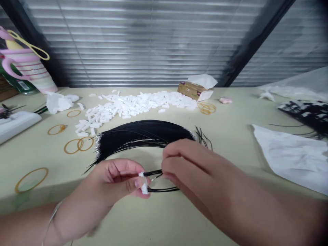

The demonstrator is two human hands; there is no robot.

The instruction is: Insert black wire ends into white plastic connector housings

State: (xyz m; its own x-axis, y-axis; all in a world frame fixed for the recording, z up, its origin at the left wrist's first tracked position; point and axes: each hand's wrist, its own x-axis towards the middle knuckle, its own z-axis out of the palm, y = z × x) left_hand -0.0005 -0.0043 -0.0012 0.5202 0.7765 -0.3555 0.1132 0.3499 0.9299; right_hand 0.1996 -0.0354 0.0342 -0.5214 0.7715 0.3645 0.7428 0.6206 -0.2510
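Note:
My left hand [116, 184] pinches a small white plastic connector [144, 182] between thumb and fingers, low in the middle of the view. Thin black wires [164, 189] run from the connector to the right. My right hand [194, 171] is closed in a pinch on a black wire [154, 173] right beside the connector. Behind both hands a curved bundle of black wires [143, 135] lies on the table. Farther back lies a pile of white connectors [133, 104].
Several tan rubber bands [78, 145] lie at the left, more rubber bands [207, 108] by a tissue box [196, 89]. White paper [292, 155] lies at the right, with finished wire bundles [307, 114] behind it. A pink cup [28, 65] stands at far left.

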